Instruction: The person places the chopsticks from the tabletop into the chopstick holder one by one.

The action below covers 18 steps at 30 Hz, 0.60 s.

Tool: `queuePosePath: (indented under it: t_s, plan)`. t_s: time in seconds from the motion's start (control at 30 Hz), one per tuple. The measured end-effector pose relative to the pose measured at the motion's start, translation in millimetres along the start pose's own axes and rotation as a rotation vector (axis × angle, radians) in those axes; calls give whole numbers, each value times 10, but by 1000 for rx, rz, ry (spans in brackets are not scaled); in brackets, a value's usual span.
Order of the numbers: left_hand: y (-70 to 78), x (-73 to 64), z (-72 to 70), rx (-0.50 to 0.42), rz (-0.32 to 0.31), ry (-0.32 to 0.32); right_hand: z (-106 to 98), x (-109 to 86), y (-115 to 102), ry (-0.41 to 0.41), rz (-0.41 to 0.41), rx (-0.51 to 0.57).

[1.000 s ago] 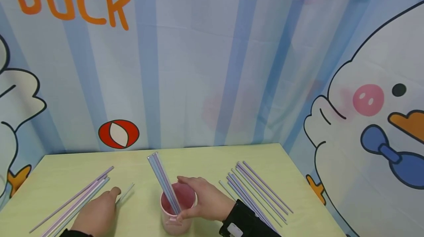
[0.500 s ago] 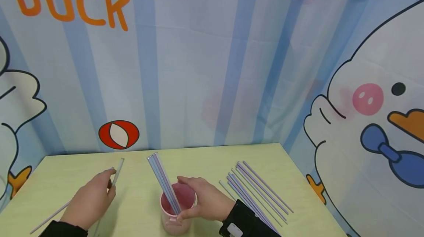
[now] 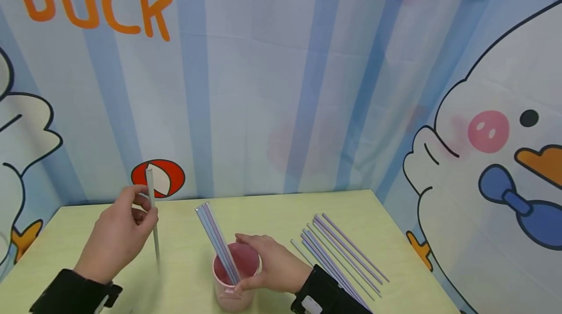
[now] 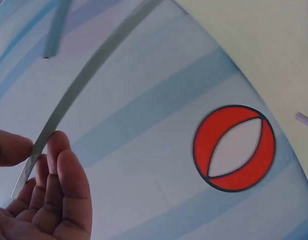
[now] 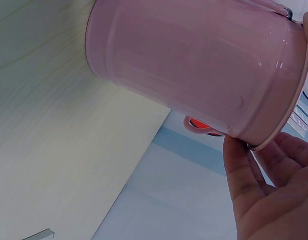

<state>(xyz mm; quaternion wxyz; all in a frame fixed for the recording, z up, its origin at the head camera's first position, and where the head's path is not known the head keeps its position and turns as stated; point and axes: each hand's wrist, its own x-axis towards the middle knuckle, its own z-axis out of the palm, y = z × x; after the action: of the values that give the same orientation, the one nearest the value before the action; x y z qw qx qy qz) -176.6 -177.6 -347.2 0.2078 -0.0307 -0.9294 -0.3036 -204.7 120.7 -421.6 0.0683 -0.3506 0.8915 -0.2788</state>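
Pink cup (image 3: pixel 232 300) stands upright on the table (image 3: pixel 270 211), with several sticks (image 3: pixel 218 243) in it, all leaning to the person's left. Left hand (image 3: pixel 117 232) pinches one pale stick (image 3: pixel 156 245) between thumb and fingertips, a bit above its middle; right hand (image 3: pixel 276 264) grips the cup at the rim on its right side, thumb toward the near side, fingers toward the far side. Main risk, as judged: the pale stick is thin and held at one spot only, so it could pivot or slip if its lower end catches the rim. Second: the bundle tilts toward the left hand, so a stick brought in from that side could bump it and splay it. Third: if the right grip slackens, a sideways knock plus the lean could tip the cup. Black sleeve (image 3: pixel 327 288) overlaps the loose sticks (image 3: pixel 338 255) on the right in the head view; contact can't be told, but an elbow shift might roll them. Positions: pale stick is near-vertical, left of the cup and apart from it, its top above the left fingertips. Lower end is blurred; can't tell if it clears the table. It looks curved in the left wrist view, could be lens. Cup sits between the hands, touching the right one only; loose sticks lie beyond it, on the right hand's side.
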Motion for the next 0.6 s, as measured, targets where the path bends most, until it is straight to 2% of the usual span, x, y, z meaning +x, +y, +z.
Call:
queuePosePath:
  t_s: [0.17, 0.3, 0.43, 0.6]
  plan:
    - [179, 27, -78, -104, 40, 91, 3, -2, 6, 1, -6, 0]
    - [278, 39, -85, -187, 44, 140, 2, -9, 4, 5, 3, 1]
    - [363, 38, -57, -248, 37, 164, 2, -15, 2, 7, 11, 8]
    - [418, 31, 20, -277, 36, 163, 7, -14, 3, 4, 2, 6]
